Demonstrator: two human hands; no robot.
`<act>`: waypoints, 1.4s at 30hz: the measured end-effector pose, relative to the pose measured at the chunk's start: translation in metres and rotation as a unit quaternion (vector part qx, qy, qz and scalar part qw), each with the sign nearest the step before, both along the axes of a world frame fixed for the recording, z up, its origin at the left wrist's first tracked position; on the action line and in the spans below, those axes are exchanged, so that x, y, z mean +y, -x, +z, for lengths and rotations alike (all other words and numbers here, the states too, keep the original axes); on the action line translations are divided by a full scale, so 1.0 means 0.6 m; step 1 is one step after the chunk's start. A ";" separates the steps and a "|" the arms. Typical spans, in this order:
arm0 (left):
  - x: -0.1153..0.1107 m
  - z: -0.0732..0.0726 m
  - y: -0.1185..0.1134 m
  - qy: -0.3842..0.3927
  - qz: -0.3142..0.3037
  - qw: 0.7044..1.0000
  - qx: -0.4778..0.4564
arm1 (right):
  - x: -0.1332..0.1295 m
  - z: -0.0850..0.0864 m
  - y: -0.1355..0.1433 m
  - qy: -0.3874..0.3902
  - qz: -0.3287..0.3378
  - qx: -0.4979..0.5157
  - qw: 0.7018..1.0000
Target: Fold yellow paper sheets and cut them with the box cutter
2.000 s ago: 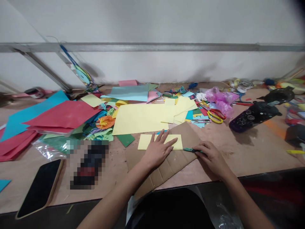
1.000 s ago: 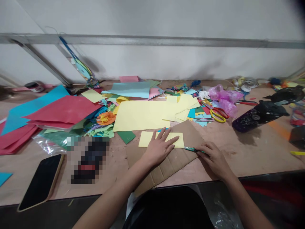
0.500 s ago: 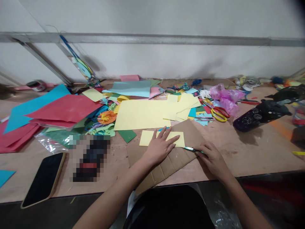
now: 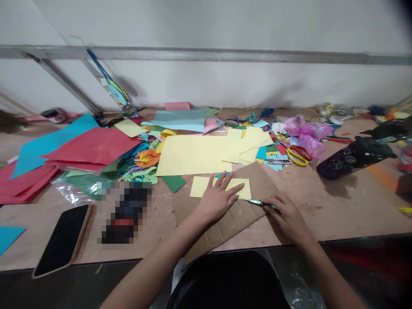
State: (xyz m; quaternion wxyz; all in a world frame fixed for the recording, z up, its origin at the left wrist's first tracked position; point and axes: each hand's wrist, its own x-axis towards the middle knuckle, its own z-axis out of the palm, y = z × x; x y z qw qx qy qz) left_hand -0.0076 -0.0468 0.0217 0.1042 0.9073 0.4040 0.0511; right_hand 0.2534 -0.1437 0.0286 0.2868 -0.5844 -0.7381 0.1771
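My left hand lies flat with its fingers spread on a small yellow paper strip, which rests on a piece of brown cardboard. In my right hand is a slim green craft knife, held between thumb and fingers. Its tip is at the lower right corner of the strip. Behind the cardboard lies a large yellow sheet, with smaller yellow pieces at its right end.
Scissors, a pink plastic bag and a dark bottle stand or lie to the right. Leftward are red sheets, an orange yarn bundle and a phone. The table's front edge runs near my forearms.
The whole view has shifted slightly, with things appearing a little further right. Both hands keep nearly the same place on the strip and knife.
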 end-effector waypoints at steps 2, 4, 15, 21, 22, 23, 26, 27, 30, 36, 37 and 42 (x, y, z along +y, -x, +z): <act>0.000 0.000 0.000 0.002 0.002 1.000 0.000 | 0.002 -0.001 0.004 -0.004 0.001 -0.004 1.000; 0.000 0.001 0.000 0.006 0.005 1.000 -0.001 | 0.003 -0.002 0.007 -0.009 0.005 -0.005 1.000; -0.004 0.005 -0.007 0.012 0.019 1.000 0.003 | 0.004 -0.012 0.021 -0.019 0.004 -0.011 1.000; -0.003 0.018 -0.003 0.044 0.046 0.998 -0.007 | 0.007 -0.006 0.022 -0.018 0.004 -0.010 1.000; 0.000 0.023 0.002 0.049 0.046 0.998 -0.004 | 0.007 -0.004 0.021 -0.017 0.007 -0.008 1.000; 0.003 0.027 0.007 0.050 0.043 0.998 0.000 | 0.007 -0.002 0.019 -0.014 0.009 -0.005 1.000; 0.013 0.028 0.023 0.036 0.029 0.999 0.010 | 0.008 0.001 0.017 -0.001 0.009 0.002 1.000; 0.015 0.025 0.026 0.030 0.023 0.999 0.011 | 0.008 0.001 0.017 0.003 0.007 0.004 1.000; 0.015 0.013 0.028 0.022 0.014 1.000 0.017 | 0.009 -0.001 0.020 0.005 0.005 0.003 1.000; 0.009 0.005 0.019 0.020 0.024 0.999 0.027 | 0.006 -0.005 0.021 0.011 0.009 -0.003 1.000; 0.008 0.006 0.019 0.020 0.026 0.999 0.027 | 0.006 -0.005 0.022 0.012 0.010 -0.001 1.000; 0.008 0.005 0.017 0.015 0.032 0.999 0.032 | 0.007 -0.002 0.027 0.006 0.009 -0.018 1.000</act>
